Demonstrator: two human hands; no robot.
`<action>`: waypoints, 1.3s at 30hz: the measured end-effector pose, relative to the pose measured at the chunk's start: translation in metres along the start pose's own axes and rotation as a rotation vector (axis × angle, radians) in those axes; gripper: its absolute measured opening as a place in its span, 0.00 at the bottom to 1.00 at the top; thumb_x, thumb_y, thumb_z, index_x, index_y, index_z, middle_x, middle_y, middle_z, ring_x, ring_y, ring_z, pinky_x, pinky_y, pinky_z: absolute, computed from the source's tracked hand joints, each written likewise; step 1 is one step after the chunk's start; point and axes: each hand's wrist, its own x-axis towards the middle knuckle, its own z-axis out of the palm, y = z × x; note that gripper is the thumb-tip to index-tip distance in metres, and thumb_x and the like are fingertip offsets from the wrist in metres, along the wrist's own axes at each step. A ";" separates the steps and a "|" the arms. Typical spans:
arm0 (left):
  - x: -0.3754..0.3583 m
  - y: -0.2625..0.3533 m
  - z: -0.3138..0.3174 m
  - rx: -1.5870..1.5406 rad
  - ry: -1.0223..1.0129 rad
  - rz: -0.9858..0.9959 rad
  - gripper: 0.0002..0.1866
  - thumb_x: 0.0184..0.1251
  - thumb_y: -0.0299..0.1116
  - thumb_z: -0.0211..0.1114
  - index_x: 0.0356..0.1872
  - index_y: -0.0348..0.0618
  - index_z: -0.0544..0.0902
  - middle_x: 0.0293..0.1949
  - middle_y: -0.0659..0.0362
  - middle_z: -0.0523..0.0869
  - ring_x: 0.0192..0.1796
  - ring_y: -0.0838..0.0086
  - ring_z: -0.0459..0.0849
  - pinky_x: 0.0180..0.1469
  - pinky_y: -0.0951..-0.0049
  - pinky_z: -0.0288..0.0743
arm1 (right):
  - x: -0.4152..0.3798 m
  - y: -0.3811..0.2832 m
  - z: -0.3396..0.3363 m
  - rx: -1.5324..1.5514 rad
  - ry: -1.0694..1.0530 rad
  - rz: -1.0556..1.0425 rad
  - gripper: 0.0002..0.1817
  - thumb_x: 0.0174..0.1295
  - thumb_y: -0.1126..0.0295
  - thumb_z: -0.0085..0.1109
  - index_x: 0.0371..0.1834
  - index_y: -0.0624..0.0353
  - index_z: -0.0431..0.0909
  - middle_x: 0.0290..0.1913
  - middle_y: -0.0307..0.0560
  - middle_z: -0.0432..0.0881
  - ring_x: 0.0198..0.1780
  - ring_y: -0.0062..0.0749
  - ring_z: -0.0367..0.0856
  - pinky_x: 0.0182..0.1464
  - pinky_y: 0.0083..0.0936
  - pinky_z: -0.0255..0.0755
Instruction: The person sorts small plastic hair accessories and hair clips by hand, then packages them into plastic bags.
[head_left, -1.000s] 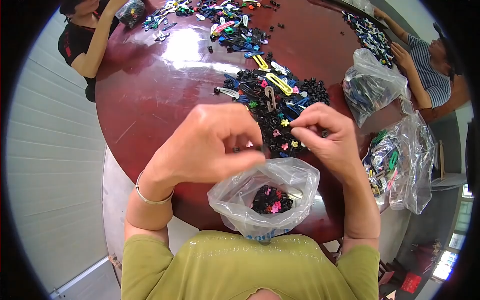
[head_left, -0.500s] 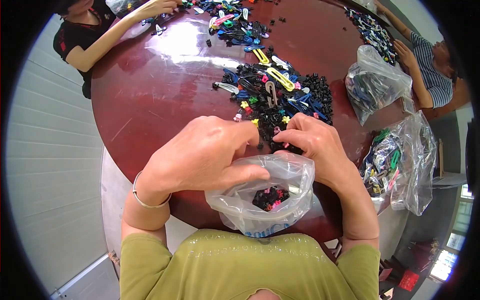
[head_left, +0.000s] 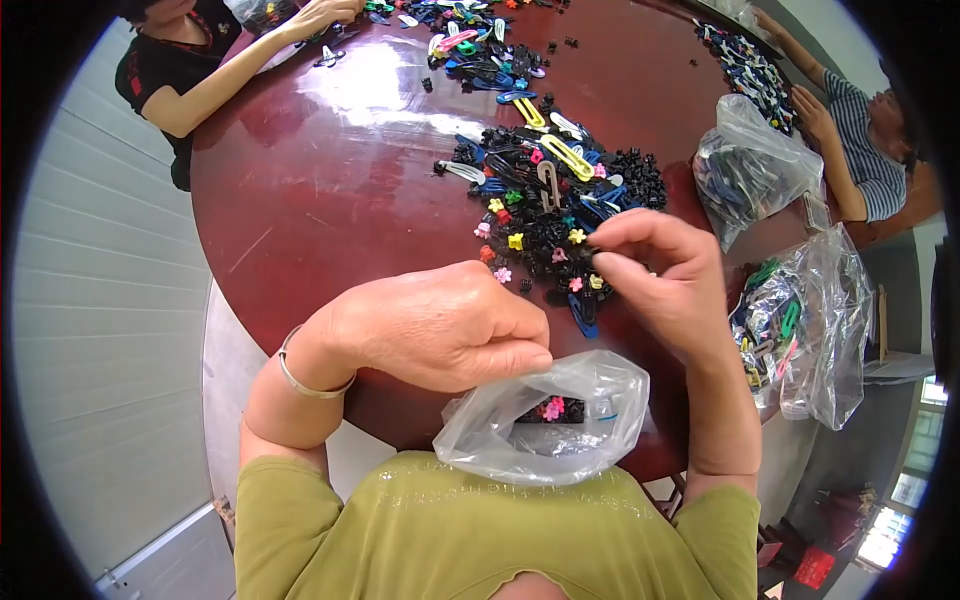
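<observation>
From the head view, we're looking down on a loose pile of hair clips in the middle of the bench, just beyond the hands, and what a jumble it is: small black claw clips thick along the right side, flower-shaped ones in yellow, pink and red dotted through, and flat snap clips among them. We spot a long yellow snap clip lying aslant, a taupe one below it, and a blue one at the near edge. Here's the right hand over the pile's near right side, thumb and forefinger slightly parted beside a yellow flower clip; we see no clip clearly in its grip. The left hand is curled, thumb laid against the forefinger right by the mouth of the clear bag, and we can't tell whether it has hold of anything. Inside that bag, black clips and a bright pink flower clip show. Off to the right, a second clear bag bulges with dark clips, and nearer us a crumpled bag has green, pink and yellow ones.
</observation>
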 end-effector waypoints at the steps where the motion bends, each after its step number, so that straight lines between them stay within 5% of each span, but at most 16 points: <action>1: 0.001 0.000 -0.001 0.030 -0.003 -0.028 0.10 0.72 0.35 0.64 0.34 0.39 0.85 0.22 0.51 0.83 0.24 0.55 0.82 0.28 0.63 0.75 | -0.002 -0.002 -0.006 0.030 -0.002 -0.029 0.09 0.57 0.82 0.68 0.41 0.67 0.84 0.36 0.40 0.86 0.37 0.17 0.82 0.38 0.16 0.75; 4: 0.001 -0.002 -0.004 0.097 0.031 -0.018 0.13 0.72 0.36 0.64 0.31 0.38 0.84 0.21 0.48 0.81 0.23 0.53 0.81 0.28 0.61 0.73 | -0.016 -0.030 -0.008 0.216 -0.149 -0.150 0.10 0.51 0.85 0.69 0.37 0.68 0.86 0.37 0.47 0.86 0.40 0.23 0.82 0.43 0.20 0.75; 7: -0.002 -0.005 -0.005 0.132 0.175 -0.008 0.12 0.71 0.34 0.63 0.30 0.36 0.83 0.20 0.51 0.81 0.20 0.62 0.81 0.25 0.66 0.73 | -0.019 -0.042 -0.013 0.089 -0.464 -0.270 0.12 0.45 0.81 0.76 0.35 0.65 0.88 0.37 0.48 0.87 0.29 0.22 0.82 0.31 0.18 0.73; 10: -0.007 0.003 -0.013 0.047 0.239 -0.084 0.08 0.68 0.28 0.62 0.31 0.36 0.83 0.19 0.57 0.82 0.19 0.74 0.80 0.24 0.73 0.71 | -0.011 -0.021 -0.004 -0.183 -0.217 -0.279 0.09 0.50 0.81 0.74 0.36 0.64 0.87 0.33 0.43 0.86 0.27 0.19 0.78 0.28 0.17 0.69; 13: -0.013 0.003 -0.022 -0.036 0.040 -0.066 0.06 0.67 0.27 0.63 0.34 0.36 0.85 0.21 0.57 0.85 0.20 0.75 0.81 0.24 0.74 0.72 | 0.005 0.008 0.002 -0.353 -0.148 -0.248 0.07 0.54 0.80 0.71 0.36 0.62 0.87 0.32 0.39 0.84 0.27 0.18 0.74 0.30 0.18 0.68; 16: -0.012 -0.006 -0.017 -0.158 -0.151 0.084 0.04 0.64 0.25 0.65 0.37 0.37 0.86 0.26 0.55 0.88 0.24 0.68 0.86 0.28 0.72 0.76 | 0.009 0.021 0.010 -0.434 -0.254 -0.187 0.07 0.54 0.78 0.72 0.37 0.59 0.88 0.33 0.41 0.83 0.27 0.22 0.76 0.30 0.21 0.70; 19: -0.010 -0.007 -0.017 -0.156 -0.199 0.106 0.04 0.63 0.24 0.67 0.37 0.36 0.87 0.28 0.54 0.89 0.27 0.63 0.87 0.30 0.70 0.78 | 0.005 0.030 0.020 -0.758 -0.244 -0.431 0.08 0.54 0.71 0.72 0.37 0.56 0.86 0.34 0.43 0.81 0.31 0.38 0.83 0.32 0.34 0.77; 22: -0.013 -0.005 -0.025 -0.115 -0.132 -0.019 0.04 0.61 0.24 0.67 0.35 0.36 0.86 0.27 0.52 0.88 0.26 0.61 0.86 0.29 0.70 0.77 | 0.001 0.033 0.026 -0.908 -0.231 -0.440 0.08 0.54 0.70 0.71 0.36 0.54 0.84 0.34 0.42 0.79 0.32 0.40 0.84 0.32 0.37 0.78; 26: -0.013 -0.015 -0.020 0.465 0.297 -0.147 0.05 0.56 0.28 0.68 0.31 0.38 0.85 0.25 0.48 0.86 0.29 0.53 0.85 0.32 0.62 0.78 | 0.002 0.032 0.026 -0.891 -0.237 -0.467 0.06 0.53 0.70 0.68 0.33 0.55 0.82 0.35 0.43 0.79 0.32 0.40 0.84 0.31 0.37 0.78; 29: -0.010 -0.027 -0.021 0.652 0.346 -0.358 0.07 0.56 0.31 0.70 0.28 0.38 0.84 0.25 0.48 0.85 0.30 0.51 0.85 0.33 0.58 0.77 | 0.000 0.029 0.027 -0.855 -0.216 -0.499 0.07 0.52 0.73 0.68 0.34 0.56 0.81 0.35 0.43 0.79 0.33 0.41 0.84 0.31 0.36 0.78; 32: -0.006 -0.018 -0.015 0.613 0.295 -0.344 0.11 0.54 0.35 0.74 0.30 0.39 0.83 0.24 0.49 0.85 0.30 0.51 0.85 0.34 0.57 0.77 | 0.001 0.032 0.026 -0.798 -0.215 -0.516 0.14 0.47 0.77 0.71 0.38 0.58 0.82 0.38 0.47 0.83 0.36 0.42 0.86 0.34 0.33 0.79; 39: 0.002 -0.027 0.003 0.695 0.254 -0.337 0.13 0.54 0.33 0.73 0.36 0.38 0.81 0.30 0.47 0.87 0.37 0.50 0.86 0.39 0.53 0.78 | 0.004 0.029 0.030 -0.721 -0.159 -0.496 0.10 0.51 0.77 0.68 0.37 0.59 0.82 0.36 0.45 0.82 0.33 0.41 0.84 0.32 0.35 0.79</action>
